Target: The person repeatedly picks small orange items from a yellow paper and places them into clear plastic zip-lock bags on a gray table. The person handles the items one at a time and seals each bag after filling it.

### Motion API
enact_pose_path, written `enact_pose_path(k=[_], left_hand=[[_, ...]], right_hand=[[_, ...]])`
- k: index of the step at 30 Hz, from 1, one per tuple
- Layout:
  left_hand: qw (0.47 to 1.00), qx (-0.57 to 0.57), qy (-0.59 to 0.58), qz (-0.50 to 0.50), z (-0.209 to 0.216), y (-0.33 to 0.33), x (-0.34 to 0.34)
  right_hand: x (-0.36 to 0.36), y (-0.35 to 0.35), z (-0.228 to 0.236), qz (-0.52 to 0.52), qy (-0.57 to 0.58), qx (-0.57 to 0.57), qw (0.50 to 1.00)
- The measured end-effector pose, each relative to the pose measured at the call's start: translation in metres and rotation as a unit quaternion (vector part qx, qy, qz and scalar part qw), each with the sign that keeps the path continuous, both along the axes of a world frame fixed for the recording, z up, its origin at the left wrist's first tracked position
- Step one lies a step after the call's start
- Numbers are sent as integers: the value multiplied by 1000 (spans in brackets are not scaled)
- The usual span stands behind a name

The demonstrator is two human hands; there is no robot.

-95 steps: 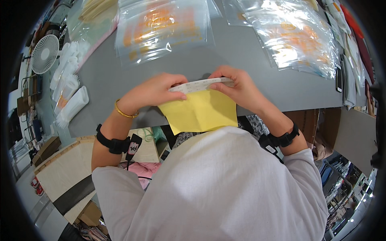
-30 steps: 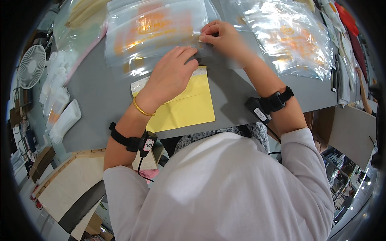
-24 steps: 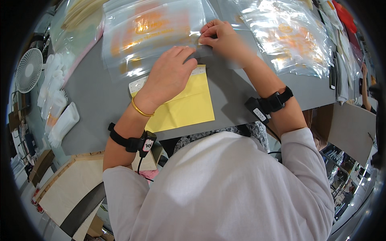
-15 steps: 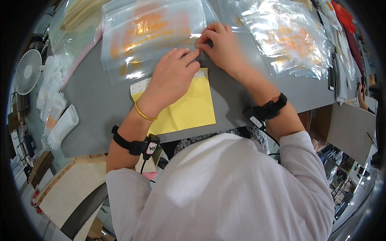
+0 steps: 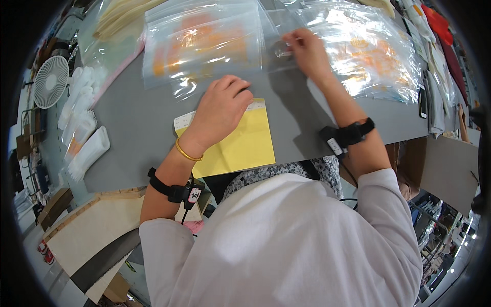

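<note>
My right hand [image 5: 309,55] is at the right side of a stack of clear plastic bags [image 5: 209,46] with orange print. Its thumb and fingers pinch a thin, clear bag edge, which is hard to make out against the table. My left hand [image 5: 221,108] hovers or rests over a yellow sheet [image 5: 238,143], just below the stack's near edge. Its fingers are curled in, and nothing shows between the thumb and forefinger. White labels with small print [image 5: 182,121] run along the sheet's far edge, partly covered by this hand.
Another pile of shiny clear bags [image 5: 376,56] lies at the right of the grey table [image 5: 138,133]. White bundles [image 5: 88,153] line the left edge, near a white fan [image 5: 50,82]. A dark phone-like object [image 5: 423,105] lies at the right edge.
My right hand has moved right, away from my left hand, pulling at a bag edge. My left hand has drawn back slightly toward me, off the bags' near corner.
</note>
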State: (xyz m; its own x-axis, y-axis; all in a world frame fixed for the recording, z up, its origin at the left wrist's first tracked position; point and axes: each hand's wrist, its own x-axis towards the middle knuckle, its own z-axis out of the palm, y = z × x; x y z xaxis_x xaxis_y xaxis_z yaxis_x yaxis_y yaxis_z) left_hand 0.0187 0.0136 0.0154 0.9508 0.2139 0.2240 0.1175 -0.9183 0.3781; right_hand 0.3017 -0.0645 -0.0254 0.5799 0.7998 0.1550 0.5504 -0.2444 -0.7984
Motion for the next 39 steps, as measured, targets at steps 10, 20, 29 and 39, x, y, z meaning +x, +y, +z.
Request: enact_pose_path(k=[10,20,29,39], left_hand=[[897,-406,142,96,12,2,6],[847,-508,119,100,4,0,7],[744,-648,123,108,-2,4,-4],[728,-663,129,114,-10,12,-7]], right_hand=[[140,-89,51,-206,-477,-108,848],[-98,-78,38,189,-336,112,916],[-107,-77,41,215,-343,114,907],[-114,-66,34,197,-248,104,943]])
